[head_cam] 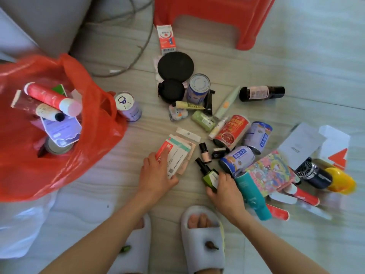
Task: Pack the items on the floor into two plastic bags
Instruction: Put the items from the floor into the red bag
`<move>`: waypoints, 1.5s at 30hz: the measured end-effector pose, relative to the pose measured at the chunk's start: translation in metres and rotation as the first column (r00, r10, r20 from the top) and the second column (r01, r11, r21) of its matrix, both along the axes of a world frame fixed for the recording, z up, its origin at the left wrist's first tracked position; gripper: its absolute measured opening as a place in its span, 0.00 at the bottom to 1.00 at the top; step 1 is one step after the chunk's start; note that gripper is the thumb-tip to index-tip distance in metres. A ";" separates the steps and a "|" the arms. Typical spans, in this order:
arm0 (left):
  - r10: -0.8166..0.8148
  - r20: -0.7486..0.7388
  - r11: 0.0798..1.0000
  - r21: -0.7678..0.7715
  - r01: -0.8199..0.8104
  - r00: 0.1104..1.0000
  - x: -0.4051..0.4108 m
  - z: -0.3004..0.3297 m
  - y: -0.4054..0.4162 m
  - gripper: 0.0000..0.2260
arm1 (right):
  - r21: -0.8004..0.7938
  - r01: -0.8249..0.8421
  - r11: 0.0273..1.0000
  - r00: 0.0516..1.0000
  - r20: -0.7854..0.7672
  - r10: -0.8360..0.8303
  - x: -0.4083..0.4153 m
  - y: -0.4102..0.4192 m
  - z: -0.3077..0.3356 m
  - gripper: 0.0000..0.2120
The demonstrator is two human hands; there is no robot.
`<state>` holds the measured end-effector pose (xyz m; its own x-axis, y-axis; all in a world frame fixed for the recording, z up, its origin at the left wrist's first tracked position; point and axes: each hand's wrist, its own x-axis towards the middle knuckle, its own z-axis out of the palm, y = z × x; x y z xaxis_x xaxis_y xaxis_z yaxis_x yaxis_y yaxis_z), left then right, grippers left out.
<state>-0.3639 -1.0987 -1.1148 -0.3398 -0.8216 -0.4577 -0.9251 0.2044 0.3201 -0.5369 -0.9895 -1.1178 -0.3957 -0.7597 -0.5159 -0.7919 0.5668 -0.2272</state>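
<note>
A red plastic bag (94,139) stands open at the left, holding tubes, a can and a purple card. A white plastic bag (19,224) lies below it. My left hand (156,175) presses on a stack of flat packets (177,155) on the floor, thumb under their near edge. My right hand (225,190) closes around a small green bottle with a black pump (209,174). Cans (231,132), a teal tube (252,194), a colourful box (270,173) and other small items lie scattered to the right.
A red plastic stool (213,18) stands at the back, with a carton (166,39) and black round lids (175,66) before it. A purple can (128,106) stands beside the red bag. Cables (136,36) run across the floor. My slippered feet (203,240) are below.
</note>
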 end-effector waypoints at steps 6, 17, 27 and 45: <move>0.116 -0.313 0.991 -0.022 -0.130 0.943 0.028 0.060 0.013 0.41 | -0.125 0.146 0.981 0.982 0.142 -0.128 0.007 -0.015 0.039 0.24; 0.371 -0.487 0.658 -0.463 -0.594 0.791 0.149 0.163 -0.017 0.31 | -0.612 -0.033 0.790 0.858 0.388 0.336 0.107 -0.134 0.193 0.19; 0.540 -0.143 0.677 -0.512 -0.529 0.829 0.219 0.130 -0.064 0.28 | -0.424 -0.752 0.505 0.634 -0.257 0.729 0.237 -0.236 0.179 0.25; 0.765 -0.427 0.418 -0.241 -0.876 0.482 0.263 0.134 -0.062 0.07 | -0.356 -0.896 0.267 0.369 -0.258 0.893 0.263 -0.232 0.130 0.16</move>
